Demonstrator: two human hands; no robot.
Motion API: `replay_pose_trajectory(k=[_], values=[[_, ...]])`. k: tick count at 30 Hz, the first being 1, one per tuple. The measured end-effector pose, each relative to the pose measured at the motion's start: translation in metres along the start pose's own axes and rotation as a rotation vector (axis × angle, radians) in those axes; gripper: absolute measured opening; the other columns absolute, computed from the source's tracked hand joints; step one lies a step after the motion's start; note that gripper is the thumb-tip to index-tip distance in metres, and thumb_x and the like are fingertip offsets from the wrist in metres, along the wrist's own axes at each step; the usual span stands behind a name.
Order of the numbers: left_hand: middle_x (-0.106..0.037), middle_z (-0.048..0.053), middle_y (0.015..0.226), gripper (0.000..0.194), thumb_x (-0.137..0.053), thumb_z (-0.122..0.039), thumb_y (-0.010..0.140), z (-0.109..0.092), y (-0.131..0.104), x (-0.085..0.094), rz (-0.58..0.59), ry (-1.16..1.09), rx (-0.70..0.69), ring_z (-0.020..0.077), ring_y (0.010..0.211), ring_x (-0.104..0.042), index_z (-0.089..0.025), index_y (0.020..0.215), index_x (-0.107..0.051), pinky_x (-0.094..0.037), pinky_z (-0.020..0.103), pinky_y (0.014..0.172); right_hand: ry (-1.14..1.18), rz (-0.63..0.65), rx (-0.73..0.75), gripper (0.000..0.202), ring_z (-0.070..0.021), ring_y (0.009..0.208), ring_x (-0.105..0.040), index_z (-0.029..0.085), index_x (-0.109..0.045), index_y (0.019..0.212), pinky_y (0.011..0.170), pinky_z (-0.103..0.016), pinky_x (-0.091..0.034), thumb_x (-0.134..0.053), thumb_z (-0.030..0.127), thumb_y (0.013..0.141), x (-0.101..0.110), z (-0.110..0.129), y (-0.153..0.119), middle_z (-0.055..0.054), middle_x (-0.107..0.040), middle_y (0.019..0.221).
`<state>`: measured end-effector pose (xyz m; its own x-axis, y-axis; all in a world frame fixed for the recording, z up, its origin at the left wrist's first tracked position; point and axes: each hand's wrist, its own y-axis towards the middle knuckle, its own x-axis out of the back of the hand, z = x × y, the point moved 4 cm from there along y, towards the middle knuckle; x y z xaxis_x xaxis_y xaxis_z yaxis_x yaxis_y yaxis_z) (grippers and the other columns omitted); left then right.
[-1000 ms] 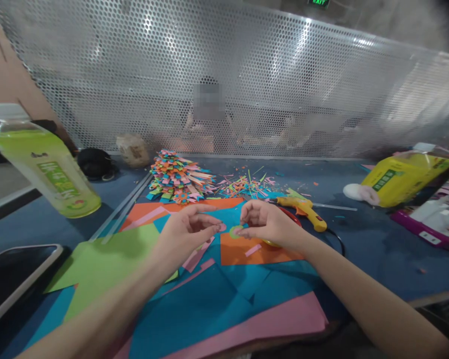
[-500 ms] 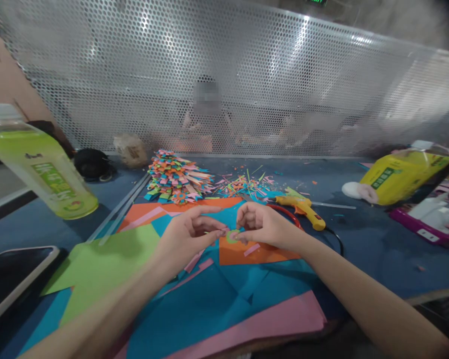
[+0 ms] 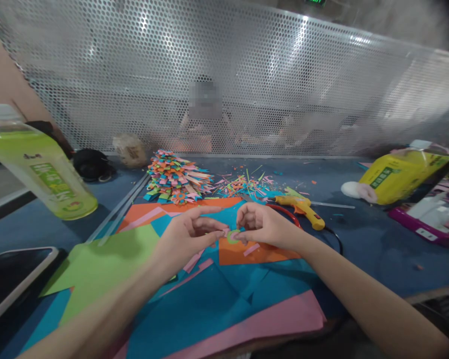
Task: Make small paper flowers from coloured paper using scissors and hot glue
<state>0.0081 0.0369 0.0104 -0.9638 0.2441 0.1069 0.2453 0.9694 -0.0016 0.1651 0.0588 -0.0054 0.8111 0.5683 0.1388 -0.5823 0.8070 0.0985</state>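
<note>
Both my hands meet over the coloured paper, fingertips close together. Between them is a small curled green paper piece (image 3: 232,236) with a pink bit at its left end. My left hand (image 3: 194,228) pinches the pink end between thumb and finger. From the right, the thumb and forefinger of my right hand (image 3: 264,225) close on the green side. Whether the pink and green parts are joined I cannot tell. An orange sheet (image 3: 262,255) lies just below my fingers, with a short pink strip (image 3: 251,250) on it.
A cone of layered coloured paper (image 3: 175,179) stands behind my left hand, beside a heap of paper scraps (image 3: 245,184). Behind my right hand lies a yellow glue gun (image 3: 303,207). Bottles (image 3: 47,169) flank the workspace; a phone-like device (image 3: 17,279) lies left. A perforated metal screen (image 3: 247,60) rises behind.
My fingers have shifted very slightly around the small paper piece, and more of its pink and green shows. Both hands stay in nearly the same place.
</note>
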Motion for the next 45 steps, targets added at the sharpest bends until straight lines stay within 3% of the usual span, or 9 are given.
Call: replay_pose_trajectory(k=[16,30,45], values=[[-0.069,0.002,0.074,0.042,-0.066,-0.025,0.064,-0.0024,0.0005,-0.0015,0.023,-0.035,0.001,0.0113,0.061,-0.059,-0.017,0.104,-0.056,-0.045,0.02,0.053,-0.072,0.061,-0.013,0.029,-0.0086,0.06,-0.057,0.017,-0.05,0.082,0.056,-0.021,-0.046,-0.069,0.031,0.065,-0.0021,0.0048,-0.0004,0.001,-0.057,0.068],[-0.067,-0.001,0.064,0.044,-0.066,-0.02,0.062,-0.0012,0.0,-0.0033,0.014,0.034,0.051,0.0072,0.048,-0.053,-0.011,0.104,-0.053,-0.041,0.018,0.048,-0.051,0.048,-0.023,0.03,-0.0079,0.057,-0.055,0.016,-0.049,0.078,0.051,-0.019,-0.043,-0.07,0.032,0.062,-0.0032,0.0041,-0.0014,0.004,-0.053,0.061],[-0.069,0.001,0.063,0.043,-0.066,-0.018,0.063,-0.0011,-0.0007,-0.0003,0.016,0.067,0.046,0.0071,0.047,-0.052,-0.01,0.103,-0.053,-0.04,0.018,0.047,-0.066,0.057,-0.022,0.03,-0.0079,0.06,-0.057,0.016,-0.05,0.08,0.053,-0.019,-0.046,-0.069,0.032,0.064,-0.0018,0.0043,-0.0012,0.004,-0.055,0.064]])
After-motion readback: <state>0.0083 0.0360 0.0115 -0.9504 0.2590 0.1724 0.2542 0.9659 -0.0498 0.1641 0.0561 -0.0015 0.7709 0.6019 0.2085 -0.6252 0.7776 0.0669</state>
